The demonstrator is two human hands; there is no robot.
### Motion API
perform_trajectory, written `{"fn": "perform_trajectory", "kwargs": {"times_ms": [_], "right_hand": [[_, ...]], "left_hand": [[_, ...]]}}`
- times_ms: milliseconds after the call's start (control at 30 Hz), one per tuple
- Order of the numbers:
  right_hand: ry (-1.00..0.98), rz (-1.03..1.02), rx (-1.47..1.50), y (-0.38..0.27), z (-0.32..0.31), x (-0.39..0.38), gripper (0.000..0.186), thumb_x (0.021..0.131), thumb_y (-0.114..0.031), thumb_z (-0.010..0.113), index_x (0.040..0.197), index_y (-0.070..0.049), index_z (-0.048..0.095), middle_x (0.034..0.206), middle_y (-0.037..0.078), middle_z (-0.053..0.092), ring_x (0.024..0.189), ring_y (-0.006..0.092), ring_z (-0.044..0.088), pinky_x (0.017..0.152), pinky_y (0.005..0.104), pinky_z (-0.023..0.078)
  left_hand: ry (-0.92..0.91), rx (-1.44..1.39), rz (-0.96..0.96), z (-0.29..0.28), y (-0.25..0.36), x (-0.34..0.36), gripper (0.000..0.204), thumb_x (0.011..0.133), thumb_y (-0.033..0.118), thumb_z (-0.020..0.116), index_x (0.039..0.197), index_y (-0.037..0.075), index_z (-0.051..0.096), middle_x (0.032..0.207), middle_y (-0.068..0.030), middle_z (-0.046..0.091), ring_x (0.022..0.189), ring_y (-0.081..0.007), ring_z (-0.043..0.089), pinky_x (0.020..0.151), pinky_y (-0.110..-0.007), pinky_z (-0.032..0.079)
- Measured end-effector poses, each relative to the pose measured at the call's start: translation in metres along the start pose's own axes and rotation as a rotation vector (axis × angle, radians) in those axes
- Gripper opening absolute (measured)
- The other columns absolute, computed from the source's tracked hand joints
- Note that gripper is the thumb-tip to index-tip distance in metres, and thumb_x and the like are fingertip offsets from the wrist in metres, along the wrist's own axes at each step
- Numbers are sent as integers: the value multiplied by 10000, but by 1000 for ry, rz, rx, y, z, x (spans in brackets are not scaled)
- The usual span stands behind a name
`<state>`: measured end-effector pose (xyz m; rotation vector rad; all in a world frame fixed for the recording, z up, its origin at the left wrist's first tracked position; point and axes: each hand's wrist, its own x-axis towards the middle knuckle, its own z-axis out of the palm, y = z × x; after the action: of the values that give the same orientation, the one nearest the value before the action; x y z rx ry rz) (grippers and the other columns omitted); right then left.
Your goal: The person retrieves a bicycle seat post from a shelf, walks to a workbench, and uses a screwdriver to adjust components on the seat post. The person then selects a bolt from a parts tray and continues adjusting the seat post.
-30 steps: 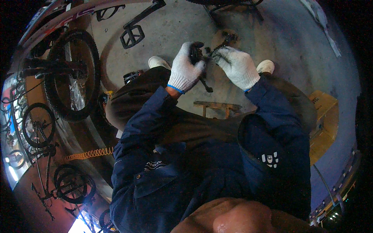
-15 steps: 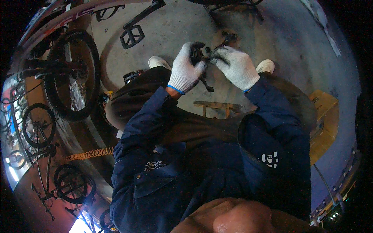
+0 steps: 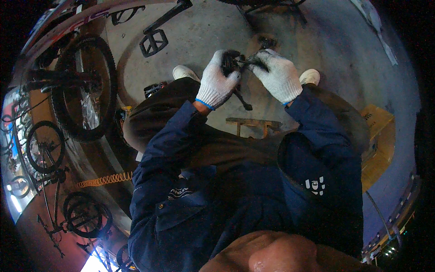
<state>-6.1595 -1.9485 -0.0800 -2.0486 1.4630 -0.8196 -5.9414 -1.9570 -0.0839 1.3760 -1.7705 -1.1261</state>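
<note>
My left hand [image 3: 216, 79], in a dirt-darkened white knit glove with a blue cuff, is closed round a dark bicycle part [image 3: 231, 63] between my knees. A dark arm [image 3: 244, 102] hangs below it toward the lower right. My right hand [image 3: 276, 77], also gloved, has thumb and fingers pinched at the part's right side; their tips are too dark to separate from it. Just beyond them is another dark metal piece [image 3: 268, 41], indistinct, over the grey concrete.
A bicycle crank with pedal [image 3: 154, 43] is above left. A fat tyre [image 3: 108, 90], several bicycles [image 3: 45, 149] and an orange coiled hose [image 3: 104, 180] fill the left. A low wooden stand [image 3: 253, 123] sits between my legs; a cardboard box [image 3: 378, 149] is at right.
My right fingers have shifted slightly upward on the part. The dark arm hanging below has swung a little to the right and down. My left hand stays nearly in place.
</note>
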Motion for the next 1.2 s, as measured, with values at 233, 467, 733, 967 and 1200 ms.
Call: {"fn": "perform_trajectory", "kwargs": {"times_ms": [233, 467, 733, 967, 1200], "right_hand": [[-71, 14, 12, 8, 2, 0, 273, 967, -270, 678, 1094, -33, 725, 1067, 171, 726, 1007, 387, 691, 852, 448, 576], [-10, -94, -6, 8, 1, 0, 203, 939, -183, 722, 1085, -41, 720, 1055, 176, 707, 969, 397, 695, 812, 432, 572], [-3, -87, -21, 8, -1, 2, 195, 933, -189, 735, 1057, -38, 733, 1053, 164, 715, 965, 381, 703, 800, 418, 574], [-21, -73, -30, 10, 0, 2, 188, 943, -192, 729, 1063, -47, 728, 1057, 152, 716, 942, 387, 702, 784, 423, 575], [7, -76, -75, 5, 0, 3, 185, 949, -185, 721, 1069, -44, 730, 1057, 165, 720, 933, 390, 704, 777, 423, 576]], "left_hand": [[-29, 18, 0, -1, 5, -2, 417, 865, 124, 700, 1250, 9, 589, 1086, -209, 709, 1020, -349, 718, 894, -409, 560], [-26, 35, -9, -1, 3, -2, 405, 864, 118, 705, 1238, 8, 595, 1114, -219, 710, 1047, -364, 715, 906, -409, 558], [-44, 78, 25, 0, 0, -2, 453, 902, 96, 707, 1330, 35, 571, 1095, -137, 730, 999, -227, 718, 899, -352, 561], [-37, 22, 4, 0, 7, -3, 385, 877, 115, 717, 1228, 2, 604, 1119, -210, 722, 1054, -345, 728, 910, -401, 564], [-42, -24, -9, -2, 8, -2, 420, 873, 107, 713, 1258, -1, 584, 1129, -208, 721, 1055, -335, 730, 915, -403, 562]]}}
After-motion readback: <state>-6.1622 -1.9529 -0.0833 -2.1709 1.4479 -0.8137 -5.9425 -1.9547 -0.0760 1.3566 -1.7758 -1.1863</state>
